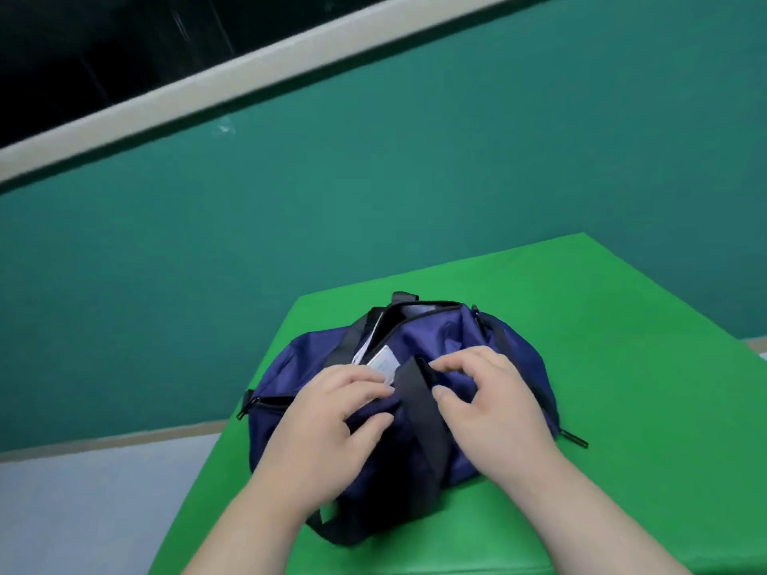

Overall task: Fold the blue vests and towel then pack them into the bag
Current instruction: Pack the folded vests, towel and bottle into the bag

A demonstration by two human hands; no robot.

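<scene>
Bag: navy bag (419, 338) on green desk (622, 367), under both hands.
Left grip: left hand (332, 412) pinches bag fabric by the opening.
Right grip: right hand (489, 404) curled beside black strap (419, 412); cannot tell if holding.
Label: white tag (384, 361), writing unreadable.

You face a teal wall (415, 159) across the middle; a dark window (103, 43) with a cream frame (249, 72) fills the upper left. The green desk (622, 367) sits lower right, grey floor (83, 512) lower left.

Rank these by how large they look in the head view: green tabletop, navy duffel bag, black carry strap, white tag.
Largest to smallest:
1. green tabletop
2. navy duffel bag
3. black carry strap, part of it behind the hands
4. white tag, clearly smallest
</scene>
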